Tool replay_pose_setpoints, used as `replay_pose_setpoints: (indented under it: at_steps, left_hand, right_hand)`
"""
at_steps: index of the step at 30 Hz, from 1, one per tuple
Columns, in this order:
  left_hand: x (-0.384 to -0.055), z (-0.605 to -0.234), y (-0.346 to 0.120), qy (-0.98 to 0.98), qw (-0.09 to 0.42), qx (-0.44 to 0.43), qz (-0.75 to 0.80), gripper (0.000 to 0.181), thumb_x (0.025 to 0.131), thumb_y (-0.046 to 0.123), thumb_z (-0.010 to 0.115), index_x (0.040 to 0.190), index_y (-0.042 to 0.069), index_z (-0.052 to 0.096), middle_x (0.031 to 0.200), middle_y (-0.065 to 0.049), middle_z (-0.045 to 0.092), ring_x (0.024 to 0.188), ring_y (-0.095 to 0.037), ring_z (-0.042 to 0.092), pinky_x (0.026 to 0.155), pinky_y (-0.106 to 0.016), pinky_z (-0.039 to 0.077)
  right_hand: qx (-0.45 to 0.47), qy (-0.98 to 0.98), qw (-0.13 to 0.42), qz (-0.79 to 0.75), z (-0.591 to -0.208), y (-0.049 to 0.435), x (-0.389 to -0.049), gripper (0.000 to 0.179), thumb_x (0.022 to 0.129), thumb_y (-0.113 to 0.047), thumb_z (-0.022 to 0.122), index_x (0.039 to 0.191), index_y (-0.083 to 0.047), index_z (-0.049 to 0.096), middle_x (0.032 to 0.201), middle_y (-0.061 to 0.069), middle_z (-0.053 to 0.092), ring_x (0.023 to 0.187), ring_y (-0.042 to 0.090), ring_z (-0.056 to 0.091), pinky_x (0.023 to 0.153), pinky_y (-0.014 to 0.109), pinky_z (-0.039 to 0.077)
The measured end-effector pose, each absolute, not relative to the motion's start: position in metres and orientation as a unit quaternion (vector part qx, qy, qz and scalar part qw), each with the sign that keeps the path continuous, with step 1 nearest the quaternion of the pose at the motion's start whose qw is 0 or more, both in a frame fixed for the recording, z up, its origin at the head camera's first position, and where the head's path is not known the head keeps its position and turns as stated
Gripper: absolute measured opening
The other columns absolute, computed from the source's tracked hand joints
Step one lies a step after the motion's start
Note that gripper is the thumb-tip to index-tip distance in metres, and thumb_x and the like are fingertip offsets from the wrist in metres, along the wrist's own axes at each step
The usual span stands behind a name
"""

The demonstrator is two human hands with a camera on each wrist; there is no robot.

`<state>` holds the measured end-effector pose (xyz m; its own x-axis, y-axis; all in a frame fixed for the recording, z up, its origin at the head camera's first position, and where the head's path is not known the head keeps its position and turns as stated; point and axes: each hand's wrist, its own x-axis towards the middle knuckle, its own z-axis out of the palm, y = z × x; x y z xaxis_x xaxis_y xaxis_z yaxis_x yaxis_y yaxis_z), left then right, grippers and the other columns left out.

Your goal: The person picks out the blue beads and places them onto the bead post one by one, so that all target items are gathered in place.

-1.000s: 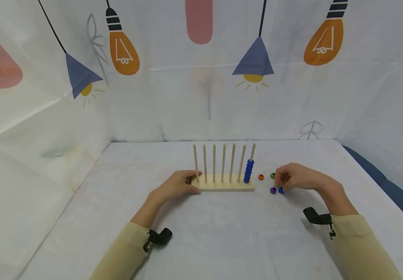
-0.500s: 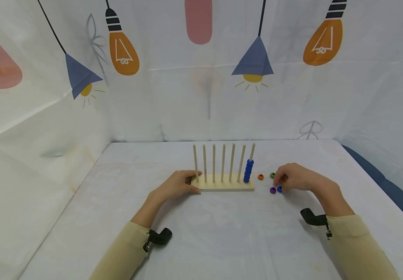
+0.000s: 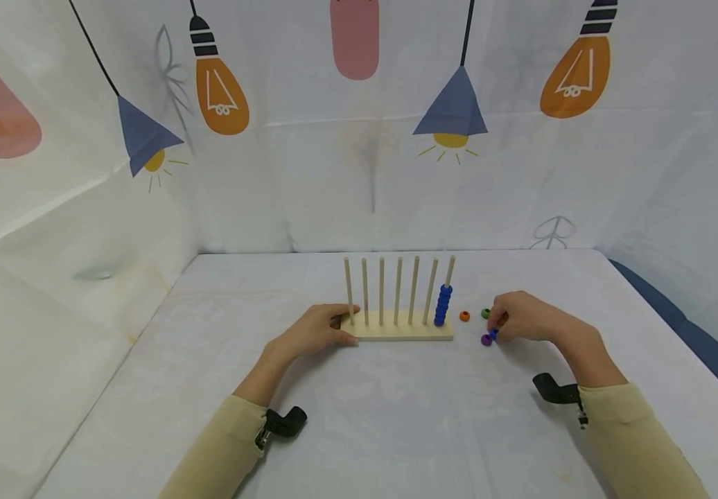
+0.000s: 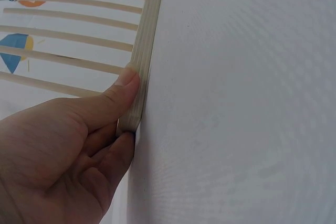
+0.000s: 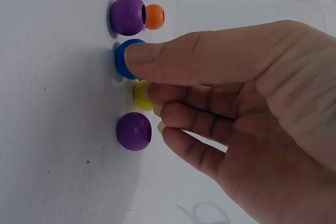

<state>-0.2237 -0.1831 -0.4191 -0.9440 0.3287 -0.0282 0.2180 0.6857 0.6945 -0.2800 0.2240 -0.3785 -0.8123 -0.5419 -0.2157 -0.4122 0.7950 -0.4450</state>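
My left hand grips the left end of the wooden base of a peg rack. In the left wrist view its thumb lies on the front edge, fingers curled beneath the end. Upright pegs rise from the base; the rightmost carries a stack of blue beads. To the right of the rack, my right hand pinches a loose blue bead low at the table; the thumb covers part of it and the index fingertip is hidden. Its other fingers curl close to a yellow bead.
Loose beads lie around the right hand: purple, orange and green. Another purple bead shows in the right wrist view. A white cloth printed with lamps hangs behind the white table.
My right hand has shifted slightly left, and the loose blue bead has moved left with it, up against the purple bead. The left hand and the rack have stayed put.
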Motion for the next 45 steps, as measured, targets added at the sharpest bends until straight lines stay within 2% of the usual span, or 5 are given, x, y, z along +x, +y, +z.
replay_pose_setpoints:
  at_steps: [12,19,30,37,45]
  left_hand:
    - [-0.224,-0.418,-0.184,0.918,0.073,0.152,0.359,0.065,0.082,0.03,0.082,0.141,0.02,0.057,0.144,0.006,0.057,0.112,-0.011,0.053,0.1,-0.034,0.045]
    - [-0.223,-0.419,-0.184,0.916,0.073,0.154,0.362,0.065,0.082,0.03,0.082,0.141,0.02,0.057,0.144,0.007,0.057,0.116,-0.01,0.053,0.102,-0.034,0.045]
    - [-0.222,-0.417,-0.184,0.916,0.075,0.152,0.363,0.065,0.083,0.029,0.081,0.142,0.018,0.056,0.145,0.007,0.056,0.117,-0.011,0.054,0.102,-0.035,0.045]
    - [-0.222,-0.417,-0.184,0.914,0.076,0.152,0.368,0.065,0.083,0.029,0.081,0.142,0.017,0.056,0.145,0.007,0.057,0.113,-0.011,0.054,0.099,-0.034,0.046]
    - [-0.224,-0.42,-0.184,0.915,0.074,0.153,0.367,0.065,0.083,0.029,0.081,0.142,0.019,0.057,0.144,0.008,0.057,0.12,-0.01,0.055,0.103,-0.035,0.046]
  right_hand:
    - [-0.251,0.933,0.168,-0.194,-0.378,0.221,-0.28,0.016,0.078,-0.005,0.074,0.092,-0.01,0.078,0.091,0.003,0.063,0.082,0.018,0.052,0.07,0.03,0.046]
    - [-0.255,0.928,0.161,-0.218,-0.376,0.222,-0.281,0.017,0.082,-0.007,0.072,0.099,-0.008,0.076,0.094,0.004,0.064,0.079,0.017,0.053,0.065,0.029,0.048]
    - [-0.236,0.927,0.163,-0.241,-0.372,0.224,-0.282,0.024,0.088,-0.012,0.069,0.111,-0.007,0.073,0.099,0.005,0.072,0.082,0.017,0.058,0.068,0.029,0.051]
    - [-0.238,0.927,0.109,-0.268,-0.369,0.223,-0.281,0.029,0.089,-0.011,0.065,0.116,-0.004,0.071,0.109,0.009,0.072,0.093,0.021,0.061,0.079,0.036,0.056]
    - [-0.255,0.923,0.033,-0.285,-0.366,0.221,-0.278,0.027,0.091,-0.01,0.065,0.116,-0.003,0.071,0.111,0.009,0.072,0.101,0.024,0.062,0.084,0.037,0.054]
